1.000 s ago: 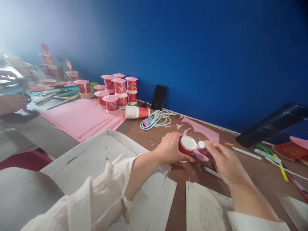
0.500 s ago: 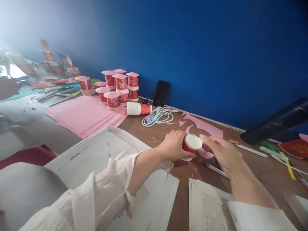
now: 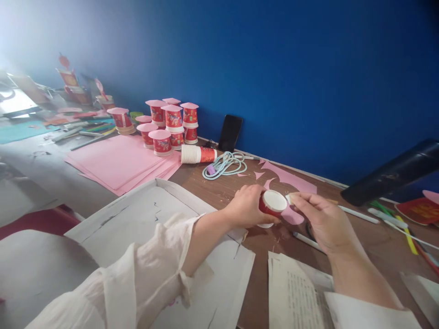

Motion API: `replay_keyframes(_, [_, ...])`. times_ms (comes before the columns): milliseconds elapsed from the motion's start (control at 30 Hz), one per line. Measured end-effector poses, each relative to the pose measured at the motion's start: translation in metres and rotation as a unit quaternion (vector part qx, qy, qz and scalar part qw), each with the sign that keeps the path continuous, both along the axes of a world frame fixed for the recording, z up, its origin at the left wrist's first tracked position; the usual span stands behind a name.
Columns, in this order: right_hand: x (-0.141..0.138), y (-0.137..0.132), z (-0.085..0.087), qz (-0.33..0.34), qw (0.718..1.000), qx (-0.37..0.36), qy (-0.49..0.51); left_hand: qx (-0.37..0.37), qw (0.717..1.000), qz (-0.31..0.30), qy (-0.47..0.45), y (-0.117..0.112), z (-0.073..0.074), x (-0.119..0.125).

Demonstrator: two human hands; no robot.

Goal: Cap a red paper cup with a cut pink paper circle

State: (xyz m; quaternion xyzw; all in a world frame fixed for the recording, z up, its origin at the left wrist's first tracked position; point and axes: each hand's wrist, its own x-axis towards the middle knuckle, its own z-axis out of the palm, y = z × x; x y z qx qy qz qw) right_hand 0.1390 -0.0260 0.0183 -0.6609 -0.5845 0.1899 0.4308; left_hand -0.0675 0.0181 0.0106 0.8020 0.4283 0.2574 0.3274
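Observation:
My left hand is wrapped round a red paper cup, which stands bottom up on the brown table. Its white base faces up. Just right of the cup, my right hand pinches a small white piece between thumb and fingertips; its exact kind is too small to tell. That piece sits close beside the cup's upper edge. A pink paper disc lies on the table under the right fingers.
Several red cups topped with pink discs stand at the back left, near stacked pink sheets. A nested cup stack, a coiled cable and a phone lie by the wall. Printed pages are in front.
My right hand has drawn slightly right, away from the cup's edge, and the white piece in its fingers shows more plainly. My left hand and the cup have hardly moved.

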Motion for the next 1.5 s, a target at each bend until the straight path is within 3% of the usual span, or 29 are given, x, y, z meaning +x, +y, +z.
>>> replay_keyframes(133, [-0.011, 0.001, 0.014, -0.025, 0.998, -0.037, -0.041, 0.013, 1.0, -0.016, 0.01, 0.0, 0.0, 0.001])
replay_keyframes(300, [-0.006, 0.007, 0.012, -0.049, 0.991, -0.065, -0.107, 0.016, 1.0, -0.022, 0.008, 0.0, 0.002, 0.001])
replay_keyframes(500, [0.003, -0.002, 0.008, -0.085, 0.996, -0.028, 0.019, -0.037, 0.997, -0.067, -0.006, 0.004, 0.004, -0.006])
replay_keyframes(733, [-0.008, -0.007, 0.009, -0.041, 0.996, -0.024, 0.074, -0.011, 1.0, -0.011, 0.007, 0.0, -0.002, 0.002])
replay_keyframes(1167, [-0.013, 0.001, 0.014, 0.004, 0.996, 0.002, -0.091, 0.031, 0.999, -0.032, 0.011, 0.001, -0.007, 0.004])
replay_keyframes(1500, [-0.017, 0.007, 0.023, -0.011, 0.988, -0.028, -0.152, 0.046, 0.999, -0.027, 0.005, 0.001, -0.011, 0.007])
